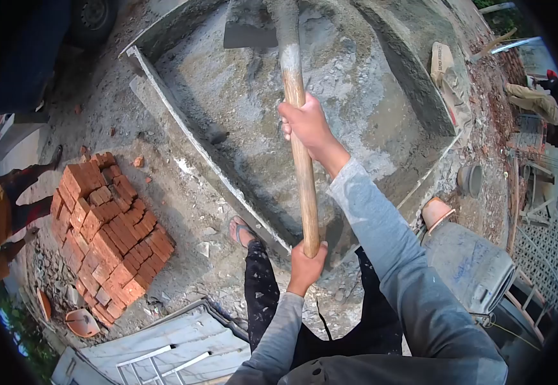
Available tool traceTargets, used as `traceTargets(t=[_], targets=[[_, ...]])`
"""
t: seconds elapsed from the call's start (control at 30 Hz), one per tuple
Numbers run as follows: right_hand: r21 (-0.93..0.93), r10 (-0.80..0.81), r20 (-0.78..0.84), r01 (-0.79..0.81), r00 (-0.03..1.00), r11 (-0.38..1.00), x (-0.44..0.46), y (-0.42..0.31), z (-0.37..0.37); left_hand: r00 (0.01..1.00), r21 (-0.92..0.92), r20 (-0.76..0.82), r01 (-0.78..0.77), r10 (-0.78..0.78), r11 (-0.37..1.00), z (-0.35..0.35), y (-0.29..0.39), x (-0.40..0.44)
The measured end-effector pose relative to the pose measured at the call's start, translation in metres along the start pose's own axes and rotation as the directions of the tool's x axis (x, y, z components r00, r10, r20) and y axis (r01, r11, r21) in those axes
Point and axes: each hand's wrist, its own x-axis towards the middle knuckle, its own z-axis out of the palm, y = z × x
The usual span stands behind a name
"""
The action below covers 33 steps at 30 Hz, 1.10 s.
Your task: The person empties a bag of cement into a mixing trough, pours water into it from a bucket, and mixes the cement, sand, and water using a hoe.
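A hoe with a wooden handle (303, 173) runs up the middle of the view, its metal blade (248, 32) at the top over the mortar. My left hand (306, 268) is closed around the lower end of the handle. Higher up, my right hand (309, 127) wraps round the same handle, thumb lying across it. Under the hoe lies grey, lumpy mortar mix (247, 122), dry-looking in places, inside a low-walled mixing trough (189, 138). Part of the blade is cut off by the top edge.
Stacked red bricks (109, 237) stand to the left, beside a person (3, 212). On the right are a cement bag (446, 77), a bucket (469, 181), another bucket (436, 212) and a large grey drum (468, 263). Corrugated sheeting (182, 346) lies at lower left.
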Motion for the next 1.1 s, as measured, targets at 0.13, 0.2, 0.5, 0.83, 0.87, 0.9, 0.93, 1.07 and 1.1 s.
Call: traceTargets(t=[0.13,0.2,0.5,0.83,0.87,0.9,0.93,1.07,1.1], targets=[[-0.005,0.065,0.033,-0.065,0.997,0.998,0.036,0.070,0.008,0.990,-0.335,0.027,0.139,-0.137,0.932,-0.007,0.021,0.061],[0.048,0.392,0.113,-0.399,0.913,0.916,0.007,0.103,0.007,0.986,-0.511,0.070,0.165,-0.151,0.843,-0.009,0.018,0.069],[0.152,0.592,0.377,-0.678,0.713,0.719,-0.145,0.121,-0.029,0.954,-0.285,0.271,0.207,-0.129,0.936,-0.032,0.001,-0.007],[-0.329,0.515,0.239,-0.430,0.823,0.841,-0.129,0.097,-0.076,0.991,-0.243,-0.039,0.114,-0.127,0.963,-0.061,0.092,0.224],[-0.434,0.395,0.206,-0.278,0.896,0.857,-0.138,0.113,-0.096,0.962,-0.261,-0.172,0.165,-0.214,0.951,-0.044,0.094,0.253],[-0.514,0.257,0.175,-0.134,0.951,0.847,-0.151,0.126,-0.111,0.928,-0.142,-0.281,0.213,-0.246,0.967,-0.030,0.087,0.269],[-0.604,0.307,0.167,-0.149,0.937,0.783,-0.162,0.121,-0.131,0.890,-0.019,-0.385,0.256,-0.243,0.967,-0.015,0.085,0.283],[-0.639,0.374,0.145,-0.202,0.916,0.742,-0.228,0.077,-0.205,0.937,-0.523,-0.162,0.184,-0.309,0.832,0.033,0.075,0.240],[-0.668,0.422,0.137,-0.231,0.896,0.707,-0.247,0.068,-0.220,0.948,-0.622,-0.058,0.210,-0.313,0.754,0.049,0.069,0.216]])
